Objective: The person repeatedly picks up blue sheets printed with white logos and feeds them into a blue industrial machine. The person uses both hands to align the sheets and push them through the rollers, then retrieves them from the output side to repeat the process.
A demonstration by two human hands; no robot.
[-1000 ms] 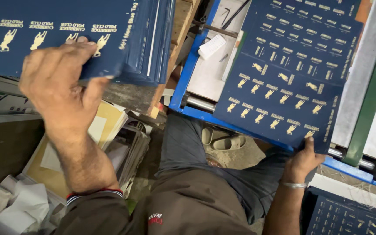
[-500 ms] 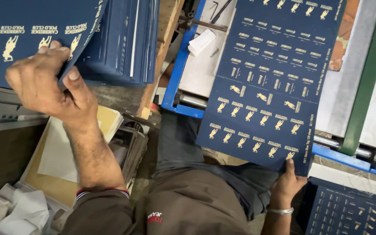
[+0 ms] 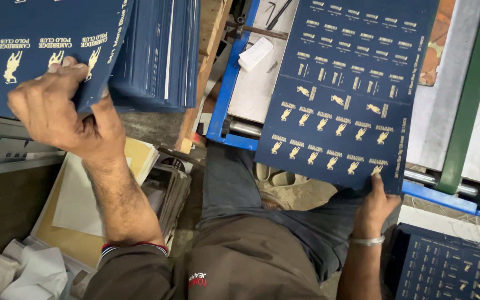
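Navy card with rows of gold printing fills both of your hands. Your left hand [image 3: 65, 114] has its grip pinched on the lower edge of a dark blue printed sheet [image 3: 34, 50] at the upper left, fingers curled over the face and thumb underneath. That sheet lies on top of a thick stack of blue sheets [image 3: 159, 55], which rests on a wooden board [image 3: 195, 105]. Your right hand [image 3: 374, 208], with a metal bangle [image 3: 366, 240] on the wrist, pinches the bottom corner of a second blue sheet [image 3: 345, 89], thumb on the printed face. This sheet lies tilted across the blue-framed machine bed [image 3: 230, 94], beside a green bar [image 3: 470, 94]. Below your left arm sit yellowish papers [image 3: 134, 158] and crumpled white paper [image 3: 29, 275]. Another printed blue sheet [image 3: 451, 266] lies at the lower right.
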